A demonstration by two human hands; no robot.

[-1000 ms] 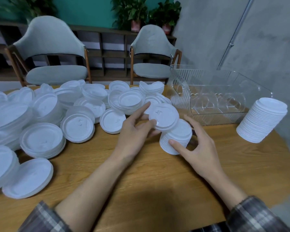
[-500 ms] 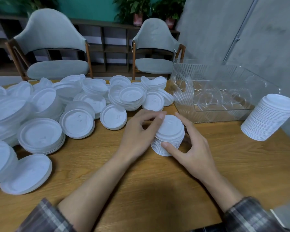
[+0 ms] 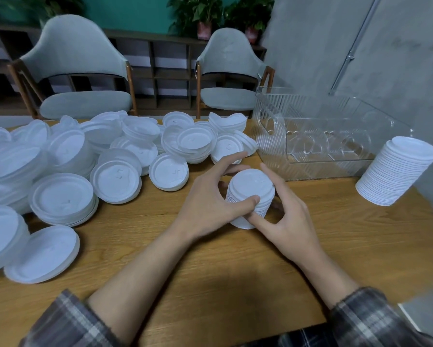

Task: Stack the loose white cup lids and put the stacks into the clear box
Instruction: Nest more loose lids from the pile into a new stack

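– White plastic lids (image 3: pixel 115 176) are being seen across the left half of the wooden surface (image 3: pixel 210 259). How are they lying?

– They are being shown in a loose heap: some nested in low piles, some overlapping, one pile lying flat near the front left edge.

– Which of them are being handled?

– A short stack (image 3: pixel 251 194) is being held upright on the surface at the middle. It is standing in front of the clear box (image 3: pixel 323 146), near it but not touching.

– How are the hands being used?

– The short stack is being gripped from both sides. The left hand (image 3: pixel 207 206) is being curled round it, with the thumb pressed against the near side and the fingers reaching past the far side. The right hand (image 3: pixel 288 221) is being closed on the other flank, with its index finger laid along the lower near edge.

– Where is the clear box being shown?

– At the far right of the surface, beside the grey wall (image 3: pixel 310 46), with its ribbed sides open at the top.

– Is anything being shown beside it?

– A taller stack (image 3: pixel 395 171) is being shown outside the box, just beside its near right corner and tilted.

– And around the surface?

– Two grey cushioned chairs (image 3: pixel 85 71) are being shown behind it, with potted plants (image 3: pixel 202 18) further back. Plaid sleeves (image 3: pixel 67 321) are being worn on both arms.
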